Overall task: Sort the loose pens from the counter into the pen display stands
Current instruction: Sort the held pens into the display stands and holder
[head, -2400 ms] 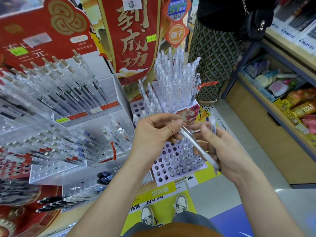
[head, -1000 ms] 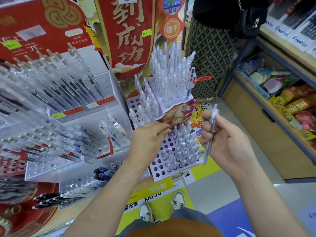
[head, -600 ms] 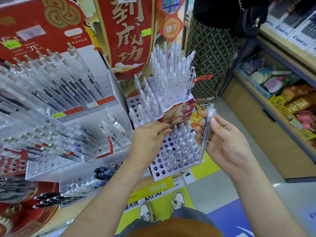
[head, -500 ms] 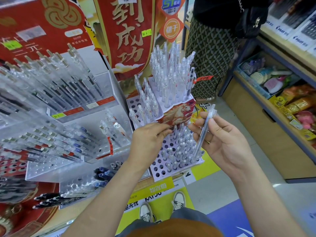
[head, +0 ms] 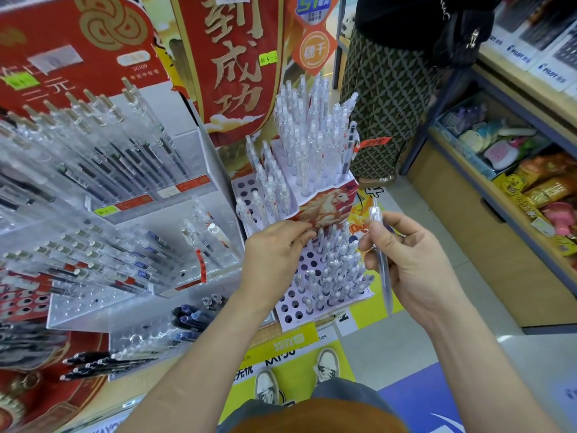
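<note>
Pen [head: 386, 285] — clear, gripped by right hand [head: 415, 264] | left hand [head: 274, 254] at stand [head: 331, 204], grasp unclear | shelf labels [head: 548, 71] — PILOT

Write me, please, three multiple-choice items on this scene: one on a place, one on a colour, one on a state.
1. Where do the dark-blue pens lie?
A. On the right shelf.
B. In the clear rack, left of the stand.
C. On the floor.
2. What colour is the banner behind the stand?
A. Green.
B. Blue.
C. Red.
3. The right hand's pen is:
A. gripped, outside any hole.
B. seated in a hole.
C. lying on the floor.
Key: 1 B, they lie low in the rack; 2 C, red with gold characters; 3 A, the hand curls round it.
</note>
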Available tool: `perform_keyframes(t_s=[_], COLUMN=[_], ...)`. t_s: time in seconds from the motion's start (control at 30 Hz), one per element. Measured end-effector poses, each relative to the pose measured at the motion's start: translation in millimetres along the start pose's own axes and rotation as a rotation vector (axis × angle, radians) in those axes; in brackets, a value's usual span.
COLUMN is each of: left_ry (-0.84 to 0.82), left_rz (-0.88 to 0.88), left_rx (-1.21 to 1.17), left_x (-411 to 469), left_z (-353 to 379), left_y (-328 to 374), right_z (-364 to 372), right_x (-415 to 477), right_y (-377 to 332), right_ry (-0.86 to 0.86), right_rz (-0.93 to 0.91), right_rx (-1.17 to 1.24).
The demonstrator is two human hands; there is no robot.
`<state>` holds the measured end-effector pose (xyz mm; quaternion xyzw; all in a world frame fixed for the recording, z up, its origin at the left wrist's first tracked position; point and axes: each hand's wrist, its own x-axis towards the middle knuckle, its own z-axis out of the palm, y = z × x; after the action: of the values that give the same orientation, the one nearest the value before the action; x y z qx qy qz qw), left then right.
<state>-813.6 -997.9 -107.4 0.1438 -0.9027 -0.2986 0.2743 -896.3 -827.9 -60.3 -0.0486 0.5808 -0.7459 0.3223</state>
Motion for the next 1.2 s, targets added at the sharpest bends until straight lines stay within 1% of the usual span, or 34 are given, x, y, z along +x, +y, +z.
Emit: perform_keyframes(t_s=[0.1,0.2,0.33,0.4,0.47,0.53,0.63,0.73,0.83,0.9,0.93,0.97,1.03,1.07,1.13,1.17,1.2], left_ry=[-0.013,-0.025,-0.036,-0.055,-0.115,-0.210,-0.340,-0.401,-0.435,-0.497,-0.499,-0.487,-0.394,-0.344,-0.236,-0.207,-0.202], left_rz=[0.063,0.146,0.114,0.135,0.158,0.152,0.095,0.059,0.045,0.052,0.064,0.049,-0.018,-0.097,-0.351,-0.475,-0.550], left_rx=[0.061,0.130,0.124,0.176,0.275,0.347,0.460,0.618,0.695,0.750,0.749,0.709,0.486,0.310,-0.216,-0.464,-0.644], left_x=[3.2,2.7,-2.8,-4.2,-4.0,-4.2,-1.7,7.2,13.8,16.7,17.2,18.1,18.7,19.0,22.5,25.6,28.0], left_z=[-0.1,-2.3,-4.3,-1.1,4.3,8.8,13.6,15.5,12.8,12.9,15.2,14.0,3.2,-4.7,-20.9,-29.7,-35.4], left_y=[1.4,0.0,-6.7,-9.1,-11.2,-12.5,-8.2,-3.0,6.2,13.2,12.0,11.4,16.2,23.2,38.9,48.6,54.8], right_z=[-1.4,-3.9,-8.7,-8.8,-7.7,-5.6,-4.9,-2.7,-0.1,0.0,-1.2,-1.9,-2.8,-3.3,-2.2,-0.8,0.7], right_x=[1.7,4.1,6.5,7.1,7.4,6.9,6.0,5.6,5.5,4.9,4.9,4.5,3.6,3.3,3.1,2.9,3.1], right_y=[2.6,4.2,2.2,2.6,3.3,3.5,3.9,3.2,2.6,1.6,1.4,0.5,-0.9,-1.3,-1.5,-1.6,-1.5], right_ry=[-0.009,-0.025,-0.042,-0.040,-0.020,-0.019,-0.019,-0.001,0.021,0.021,0.013,-0.001,-0.034,-0.041,-0.043,-0.045,-0.047], right_rz=[-0.022,0.020,0.080,0.083,0.064,0.044,0.044,0.064,0.079,0.066,0.054,0.046,0.020,-0.004,-0.062,-0.092,-0.118], right_rx=[0.004,0.073,0.197,0.236,0.234,0.202,0.201,0.228,0.239,0.228,0.213,0.192,0.127,0.093,0.007,-0.044,-0.096])
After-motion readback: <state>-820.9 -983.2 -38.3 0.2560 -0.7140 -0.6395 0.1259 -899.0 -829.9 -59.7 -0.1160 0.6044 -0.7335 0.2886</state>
